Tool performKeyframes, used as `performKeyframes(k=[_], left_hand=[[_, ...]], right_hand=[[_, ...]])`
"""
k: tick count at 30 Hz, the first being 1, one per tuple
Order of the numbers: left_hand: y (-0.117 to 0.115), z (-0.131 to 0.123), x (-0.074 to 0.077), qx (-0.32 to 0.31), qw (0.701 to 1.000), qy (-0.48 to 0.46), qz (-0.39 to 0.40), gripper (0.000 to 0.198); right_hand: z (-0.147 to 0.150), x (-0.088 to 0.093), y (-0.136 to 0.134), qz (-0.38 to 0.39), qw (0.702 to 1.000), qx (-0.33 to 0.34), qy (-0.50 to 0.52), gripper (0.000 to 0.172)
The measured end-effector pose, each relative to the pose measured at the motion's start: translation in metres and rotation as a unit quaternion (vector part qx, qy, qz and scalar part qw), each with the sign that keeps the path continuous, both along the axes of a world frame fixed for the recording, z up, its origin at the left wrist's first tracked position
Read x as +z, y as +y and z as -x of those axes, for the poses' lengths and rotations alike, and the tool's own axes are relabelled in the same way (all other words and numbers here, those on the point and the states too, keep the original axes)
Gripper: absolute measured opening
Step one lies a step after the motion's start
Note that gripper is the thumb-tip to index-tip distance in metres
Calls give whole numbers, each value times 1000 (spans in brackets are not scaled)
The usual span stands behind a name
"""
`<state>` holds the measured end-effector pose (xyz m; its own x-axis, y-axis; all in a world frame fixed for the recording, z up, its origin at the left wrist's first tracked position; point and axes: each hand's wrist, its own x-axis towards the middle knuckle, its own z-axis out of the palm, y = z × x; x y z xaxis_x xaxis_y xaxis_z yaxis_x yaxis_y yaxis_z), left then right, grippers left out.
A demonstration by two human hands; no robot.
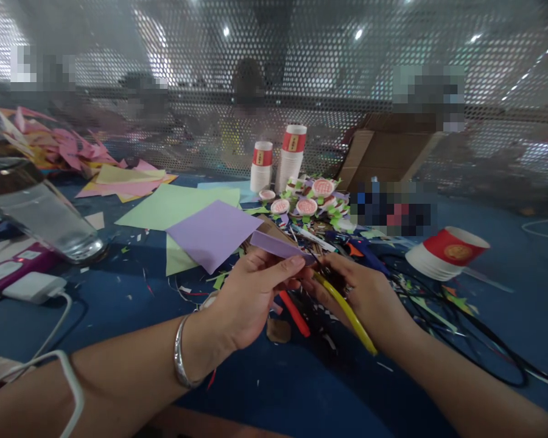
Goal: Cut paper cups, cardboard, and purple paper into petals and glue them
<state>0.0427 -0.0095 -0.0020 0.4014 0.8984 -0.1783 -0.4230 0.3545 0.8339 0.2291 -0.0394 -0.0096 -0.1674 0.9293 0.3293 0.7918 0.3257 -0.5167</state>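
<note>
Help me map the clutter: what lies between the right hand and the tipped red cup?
Head view: black cables and green paper scraps on the blue table, between right hand and cup.

Blue tabletop (301,389) near edge open; scrap pile (315,210) ahead, black cables (466,331) beside right hand (369,292), glass (45,213) far left.

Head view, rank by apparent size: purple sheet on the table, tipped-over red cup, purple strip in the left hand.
1. purple sheet: largest.
2. tipped-over red cup: slightly smaller, a close call.
3. purple strip, pinched in the left hand: smallest, though it is nearest the camera.
</note>
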Motion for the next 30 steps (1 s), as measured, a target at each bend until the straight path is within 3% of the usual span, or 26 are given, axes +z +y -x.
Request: performKeyframes(k=[8, 18, 30], left_hand=[[-1, -2, -1, 6, 999, -36, -8, 5], [0, -1, 3, -11, 1000, -13, -12, 9], [1, 5, -1, -20, 994, 93, -54, 28]], right_hand=[[0, -3, 0, -39, 999, 23, -6, 31], [1, -3, -5, -19, 1000, 9, -10, 41], [1, -5, -8, -58, 998, 2, -13, 44]])
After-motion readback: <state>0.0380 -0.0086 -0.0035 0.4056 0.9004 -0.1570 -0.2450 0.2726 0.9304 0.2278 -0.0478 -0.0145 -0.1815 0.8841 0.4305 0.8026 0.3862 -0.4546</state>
